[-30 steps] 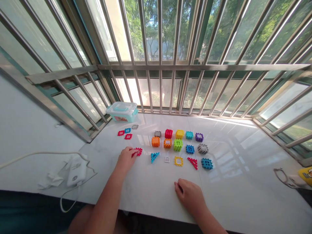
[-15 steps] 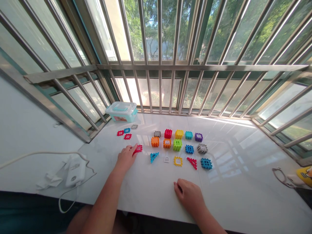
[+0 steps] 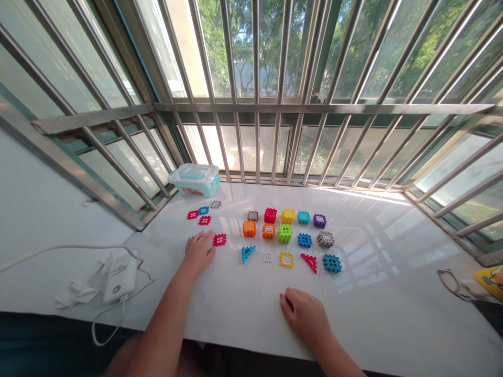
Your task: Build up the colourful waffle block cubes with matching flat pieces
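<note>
My left hand lies open on the white surface, fingers stretched forward, just left of a red square building piece. Beyond its fingertips are two more red square pieces, a blue piece and a grey piece. My right hand rests on its side near the front, fingers curled into a loose fist; nothing shows in it. In front of that hand lie a yellow square frame, a red triangle and a stack of blue pieces. A blue triangle and a small white window piece lie between the hands.
Stacks of coloured pieces, among them orange, green and grey, stand mid-surface. A lidded teal box sits by the window bars. A white power strip with cable lies left; a yellow object is far right.
My left hand has let go of the red square piece and drawn back to the left, its fingers now flat. My right hand stays where it was.
</note>
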A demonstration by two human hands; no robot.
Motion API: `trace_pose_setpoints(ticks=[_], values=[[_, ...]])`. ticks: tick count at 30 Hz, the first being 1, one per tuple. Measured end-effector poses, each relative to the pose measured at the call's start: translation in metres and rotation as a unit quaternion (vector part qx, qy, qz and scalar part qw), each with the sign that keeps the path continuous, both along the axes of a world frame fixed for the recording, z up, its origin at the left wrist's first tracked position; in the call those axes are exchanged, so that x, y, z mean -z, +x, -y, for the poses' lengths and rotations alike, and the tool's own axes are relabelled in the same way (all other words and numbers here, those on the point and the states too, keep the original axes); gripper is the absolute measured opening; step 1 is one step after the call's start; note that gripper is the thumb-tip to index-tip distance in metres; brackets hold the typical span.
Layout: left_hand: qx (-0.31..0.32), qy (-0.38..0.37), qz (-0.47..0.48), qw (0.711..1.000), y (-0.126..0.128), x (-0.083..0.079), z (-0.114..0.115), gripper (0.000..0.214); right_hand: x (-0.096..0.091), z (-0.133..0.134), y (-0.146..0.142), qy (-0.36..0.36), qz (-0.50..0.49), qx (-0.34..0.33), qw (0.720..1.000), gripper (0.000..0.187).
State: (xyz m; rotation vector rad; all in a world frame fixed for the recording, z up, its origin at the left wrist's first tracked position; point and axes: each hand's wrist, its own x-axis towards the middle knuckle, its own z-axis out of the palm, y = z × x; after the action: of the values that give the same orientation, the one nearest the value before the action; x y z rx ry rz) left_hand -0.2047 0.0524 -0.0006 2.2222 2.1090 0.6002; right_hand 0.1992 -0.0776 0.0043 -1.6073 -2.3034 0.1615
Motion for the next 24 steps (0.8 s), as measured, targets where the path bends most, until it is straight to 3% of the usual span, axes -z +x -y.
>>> trace_pose_setpoints(ticks=[4,7,12,17,19,20,22,24], values=[[0.038,0.007,0.018,0.999,0.011,0.000,-0.003,0.038,0.001,-0.001,0.000,-0.006,0.001,0.002,1.000,0.035],[0.041,0.016,0.053,0.998,0.021,-0.003,-0.008,0.040,0.001,-0.001,0.000,-0.009,0.003,0.001,1.000,0.035],[0.007,0.025,0.169,0.985,0.032,-0.003,-0.012,0.048,0.001,0.001,0.000,-0.008,0.006,0.000,1.000,0.035],[-0.036,0.023,0.313,0.949,0.045,-0.001,-0.017,0.031,0.000,0.000,0.000,-0.003,0.000,-0.001,1.000,0.035],[-0.081,0.030,0.421,0.903,0.056,0.001,-0.020,0.033,0.000,0.000,0.000,-0.001,-0.002,-0.001,1.000,0.035],[-0.102,0.033,0.488,0.866,0.062,0.003,-0.022,0.037,0.001,0.000,0.001,0.001,-0.003,0.000,1.000,0.035],[-0.121,0.051,0.626,0.769,0.074,0.006,-0.025,0.044,0.003,0.000,0.002,0.007,-0.002,0.002,1.000,0.034],[-0.101,0.054,0.715,0.689,0.080,0.008,-0.027,0.048,0.004,0.002,0.002,0.020,0.002,-0.010,1.000,0.034]])
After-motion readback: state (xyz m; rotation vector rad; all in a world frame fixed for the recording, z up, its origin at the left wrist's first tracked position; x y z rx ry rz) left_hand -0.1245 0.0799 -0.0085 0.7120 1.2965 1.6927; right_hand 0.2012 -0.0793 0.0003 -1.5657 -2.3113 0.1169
